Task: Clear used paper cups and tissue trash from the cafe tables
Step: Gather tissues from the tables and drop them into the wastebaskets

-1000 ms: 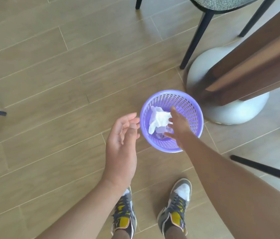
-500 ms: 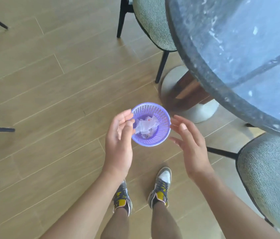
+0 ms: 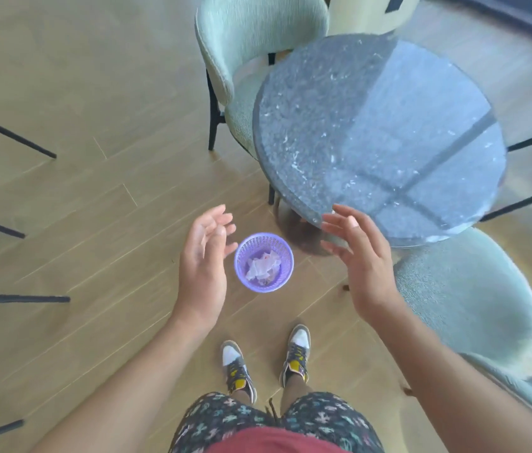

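Tissue trash (image 3: 263, 268) in basket (image 3: 263, 235) — blurred, indistinct

The left forearm (image 3: 120, 387) is reaching in from 7 o'clock and the right forearm (image 3: 454, 371) from 4 o'clock. The left hand (image 3: 204, 256) is hanging empty, its fingers loosely bent toward 1 o'clock. The right hand (image 3: 359, 259), also empty, is spreading relaxed fingers toward 11 o'clock. The palms are facing each other.

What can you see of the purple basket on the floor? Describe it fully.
The purple basket is small, round and looks like plastic, with a lattice wall and a rim. It stands upright on the wooden floor near the round table. Crumpled white tissue lies inside. The left hand and right hand, both open, do not touch it.
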